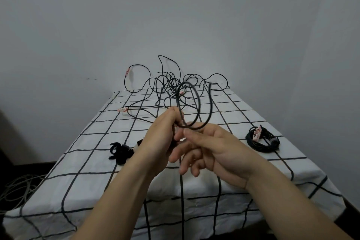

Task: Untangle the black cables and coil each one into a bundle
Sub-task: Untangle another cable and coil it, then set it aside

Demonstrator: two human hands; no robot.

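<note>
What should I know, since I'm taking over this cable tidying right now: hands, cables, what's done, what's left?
Left hand grips raised loops of a thin black cable; right hand is open beside them, thumb at the loop.
A tangled heap of black cables lies at the far end of the grid-patterned cloth table.
Done: one coiled black bundle lies at right.
Left: finish this coil, then untangle and coil the heap.

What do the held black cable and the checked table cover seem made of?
The black cable: likely rubber or plastic sheathing, matte; it bends in springy loops. The table cover: matte woven cloth, probably cotton; it wrinkles and drapes over the edge.
</note>
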